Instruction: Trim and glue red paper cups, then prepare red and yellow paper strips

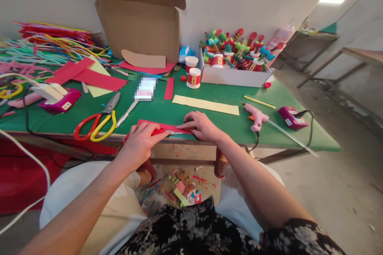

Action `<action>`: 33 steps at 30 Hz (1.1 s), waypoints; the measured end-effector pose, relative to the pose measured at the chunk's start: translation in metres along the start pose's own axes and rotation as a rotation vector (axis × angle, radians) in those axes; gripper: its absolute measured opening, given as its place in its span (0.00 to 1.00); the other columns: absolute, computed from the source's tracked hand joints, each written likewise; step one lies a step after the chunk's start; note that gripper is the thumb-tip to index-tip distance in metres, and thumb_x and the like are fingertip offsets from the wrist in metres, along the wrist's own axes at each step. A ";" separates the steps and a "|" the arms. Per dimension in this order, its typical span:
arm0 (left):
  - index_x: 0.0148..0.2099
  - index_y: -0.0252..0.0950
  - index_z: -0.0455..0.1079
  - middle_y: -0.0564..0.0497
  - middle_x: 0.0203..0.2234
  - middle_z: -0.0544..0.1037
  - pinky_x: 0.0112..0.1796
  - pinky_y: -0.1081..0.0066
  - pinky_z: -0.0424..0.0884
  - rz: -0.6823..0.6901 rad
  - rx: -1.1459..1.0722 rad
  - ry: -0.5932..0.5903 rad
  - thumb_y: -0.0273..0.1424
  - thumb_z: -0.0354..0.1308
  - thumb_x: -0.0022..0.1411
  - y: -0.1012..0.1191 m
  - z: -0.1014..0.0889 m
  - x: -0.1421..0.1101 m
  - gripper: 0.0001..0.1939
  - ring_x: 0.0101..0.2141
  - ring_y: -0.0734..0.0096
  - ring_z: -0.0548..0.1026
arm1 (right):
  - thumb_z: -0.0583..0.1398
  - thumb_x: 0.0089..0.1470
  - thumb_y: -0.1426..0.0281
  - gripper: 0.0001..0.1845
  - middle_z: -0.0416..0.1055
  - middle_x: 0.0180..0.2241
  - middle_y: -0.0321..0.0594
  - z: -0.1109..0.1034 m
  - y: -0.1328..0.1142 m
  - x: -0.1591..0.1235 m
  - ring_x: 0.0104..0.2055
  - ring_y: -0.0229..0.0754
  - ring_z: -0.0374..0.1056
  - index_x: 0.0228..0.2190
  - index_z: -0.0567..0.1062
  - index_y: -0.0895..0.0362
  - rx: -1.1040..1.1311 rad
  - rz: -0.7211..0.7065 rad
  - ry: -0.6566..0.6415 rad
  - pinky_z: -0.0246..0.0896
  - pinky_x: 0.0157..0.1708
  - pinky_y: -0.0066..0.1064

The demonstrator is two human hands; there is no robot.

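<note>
A red paper strip lies along the front edge of the green table. My left hand rests at the strip's left part, its fingers closed round a red-handled cutter knife whose pale blade points right along the paper. At the right end, my right hand presses the strip with bent fingers and thumb. Just beyond the hands lie a cream paper strip and a short red paper piece. Scissors with red and yellow handles lie left of my left hand, beside a slim whitish tool.
A pink glue gun and a purple power block are at the right. Behind stand paper cups and a white box of colourful figures. Pipe cleaners and an open cardboard box are at the back left.
</note>
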State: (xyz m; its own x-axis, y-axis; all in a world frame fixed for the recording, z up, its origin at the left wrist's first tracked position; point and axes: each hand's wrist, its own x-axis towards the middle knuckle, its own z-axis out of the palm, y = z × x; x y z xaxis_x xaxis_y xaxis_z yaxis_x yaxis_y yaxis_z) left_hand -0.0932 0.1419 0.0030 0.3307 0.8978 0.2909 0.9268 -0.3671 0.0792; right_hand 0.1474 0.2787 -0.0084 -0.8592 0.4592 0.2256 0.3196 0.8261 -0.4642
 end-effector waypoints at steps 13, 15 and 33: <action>0.59 0.46 0.72 0.43 0.49 0.74 0.43 0.57 0.63 -0.010 -0.047 -0.010 0.13 0.46 0.55 0.006 0.004 0.002 0.35 0.49 0.53 0.67 | 0.54 0.58 0.80 0.27 0.69 0.46 0.44 0.001 -0.001 0.001 0.45 0.47 0.61 0.51 0.78 0.43 -0.012 0.018 -0.021 0.57 0.50 0.44; 0.58 0.46 0.73 0.44 0.49 0.74 0.42 0.57 0.63 -0.008 -0.037 -0.006 0.12 0.46 0.55 0.007 0.002 0.001 0.35 0.49 0.54 0.67 | 0.54 0.59 0.79 0.26 0.69 0.46 0.43 0.002 0.000 0.001 0.45 0.47 0.62 0.51 0.79 0.43 -0.006 0.015 -0.009 0.57 0.50 0.45; 0.58 0.46 0.73 0.45 0.46 0.75 0.38 0.62 0.61 0.016 0.013 0.029 0.11 0.44 0.56 0.001 -0.003 -0.001 0.35 0.46 0.57 0.69 | 0.57 0.65 0.69 0.14 0.72 0.42 0.47 -0.005 0.009 -0.030 0.43 0.45 0.67 0.47 0.81 0.54 0.032 -0.042 0.124 0.63 0.47 0.41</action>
State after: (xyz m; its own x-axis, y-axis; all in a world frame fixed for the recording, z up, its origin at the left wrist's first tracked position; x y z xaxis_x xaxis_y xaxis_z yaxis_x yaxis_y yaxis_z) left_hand -0.0926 0.1402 0.0058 0.3401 0.8843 0.3199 0.9239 -0.3777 0.0617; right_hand 0.1780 0.2741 -0.0148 -0.8146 0.4635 0.3488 0.2702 0.8353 -0.4789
